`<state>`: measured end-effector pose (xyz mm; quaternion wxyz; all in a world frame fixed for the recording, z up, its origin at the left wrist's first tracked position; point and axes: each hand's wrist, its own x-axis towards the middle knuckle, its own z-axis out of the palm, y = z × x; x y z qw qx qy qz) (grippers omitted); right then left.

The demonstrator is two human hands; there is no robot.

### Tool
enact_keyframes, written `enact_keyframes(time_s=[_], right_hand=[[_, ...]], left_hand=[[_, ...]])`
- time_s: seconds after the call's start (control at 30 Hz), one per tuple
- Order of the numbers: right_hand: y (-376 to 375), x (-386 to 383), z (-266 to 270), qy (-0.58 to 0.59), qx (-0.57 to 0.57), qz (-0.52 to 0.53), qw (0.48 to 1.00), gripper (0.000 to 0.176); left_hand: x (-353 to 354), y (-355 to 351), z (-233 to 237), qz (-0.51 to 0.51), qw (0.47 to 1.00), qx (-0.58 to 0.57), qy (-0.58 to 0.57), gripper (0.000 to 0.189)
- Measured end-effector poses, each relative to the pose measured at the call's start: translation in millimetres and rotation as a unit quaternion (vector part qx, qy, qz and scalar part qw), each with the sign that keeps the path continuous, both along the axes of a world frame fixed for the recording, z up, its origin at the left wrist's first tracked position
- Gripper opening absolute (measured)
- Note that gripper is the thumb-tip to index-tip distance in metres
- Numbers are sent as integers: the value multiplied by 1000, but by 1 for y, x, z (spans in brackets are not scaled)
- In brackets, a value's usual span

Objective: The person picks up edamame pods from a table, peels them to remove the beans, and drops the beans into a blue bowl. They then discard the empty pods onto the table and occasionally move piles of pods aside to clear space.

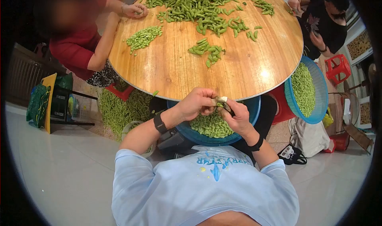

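Observation:
An edamame pod (220, 104) is pinched between my two hands, just off the table's near edge and above a blue basin (184, 127). My left hand (197, 103) is closed at the pod's left side, a dark band on the wrist. From the right, my right hand (238, 116) is closed on it too, with something white around one fingertip. Fingers cover most of the pod. Shelled green beans (213, 125) lie in the basin below. On the round wooden table (167, 73), a small cluster of pods (207, 51) lies in front of me, with a large pod heap (195, 3) farther back.
Shelled beans (144, 39) form a pile near a person in a red top (77, 47). Another person in black (324, 25) sits at right. A blue basket (321, 102) of beans stands right of the table. Many pods (119, 110) cover the floor at left, beside a pale bucket (129, 126).

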<state>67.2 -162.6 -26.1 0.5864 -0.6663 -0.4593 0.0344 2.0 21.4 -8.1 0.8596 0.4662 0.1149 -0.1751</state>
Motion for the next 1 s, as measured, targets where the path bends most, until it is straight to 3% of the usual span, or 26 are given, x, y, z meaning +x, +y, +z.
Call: enact_keyframes(time_s=[0.07, 0.13, 0.23, 0.3, 0.37, 0.4, 0.43, 0.47, 0.53, 0.57, 0.63, 0.67, 0.7, 0.8, 0.83, 0.9, 0.97, 1.0], right_hand=[[-3, 5, 7, -32, -12, 20, 999, 29], [-1, 10, 11, -68, -21, 38, 997, 27], [-1, 8, 12, 16, -17, 71, 997, 23], [1, 1, 10, -100, -61, 55, 992, 26], [3, -8, 15, -110, -64, 34, 991, 22], [1, -10, 19, -88, -60, 19, 994, 21], [0, -11, 20, -64, -56, 5, 996, 21], [-5, -9, 17, -49, -73, 36, 995, 21], [-12, -11, 8, -28, -115, 59, 991, 21], [-14, -10, 3, -10, -159, 85, 984, 21], [-14, -8, -2, -13, -209, 95, 973, 21], [-10, -8, -2, -25, -172, 92, 980, 22], [-7, -8, -1, -37, -136, 88, 986, 23], [-3, -8, -3, -30, -158, 92, 983, 29], [-5, -8, -1, -32, -162, 92, 982, 29], [-9, -8, 1, 81, -152, 89, 981, 32], [-15, -5, -5, 76, -138, 89, 983, 32], [-17, -5, -1, 156, -130, 99, 974, 33]], left_hand=[[-3, 4, -3, -19, 999, -37, 9, 5], [-5, 6, -1, -42, 998, 34, 18, 5], [-12, 1, 7, -56, 990, 128, 10, 6], [-21, -1, 8, -50, 988, 145, 11, 7], [-35, 0, 28, -52, 968, 244, 11, 8], [-45, 5, 35, -79, 944, 319, -40, 9], [-57, 10, 48, -108, 877, 454, -115, 10], [-69, 17, 58, -136, 784, 577, -186, 11], [-95, 38, 62, -293, 593, 738, -132, 11], [-96, 41, 63, -293, 591, 740, -132, 11], [-91, 49, 68, -215, 543, 788, -195, 9], [-71, 51, 72, -188, 560, 785, -187, 3], [-53, 56, 63, -88, 558, 786, -254, 8], [23, 73, 47, 10, 548, 764, -340, 24], [47, 79, 39, 21, 534, 768, -354, 25], [78, 92, 20, 35, 524, 769, -365, 25], [95, 100, 4, 12, 492, 809, -323, 22], [97, 100, 3, 11, 491, 809, -324, 22]])
